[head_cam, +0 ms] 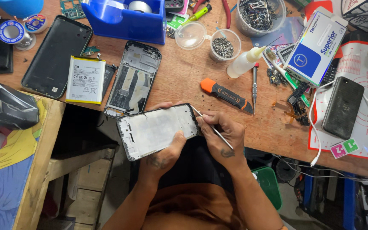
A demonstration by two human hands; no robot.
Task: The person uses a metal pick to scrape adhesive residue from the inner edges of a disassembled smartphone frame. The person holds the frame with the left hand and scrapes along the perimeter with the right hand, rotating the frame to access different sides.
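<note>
My left hand (163, 154) grips a phone frame (156, 130) from below, thumb on its lower right edge; the frame shows a pale grey inner face with a black rim. My right hand (223, 133) holds thin metal tweezers (213, 127) like a pen, the tip touching the frame's upper right corner. Both hands hover over the front edge of the wooden workbench (184, 76), above my lap.
On the bench lie a second phone frame (133, 81), a white-and-yellow battery (85, 79), a black back cover (57, 55), an orange-black pry tool (226, 94), a screwdriver (254, 87), a glue bottle (245, 61), cups of screws, a blue tape dispenser (124, 19), a white-blue box (316, 44) and a dark phone (343, 107) on a mat.
</note>
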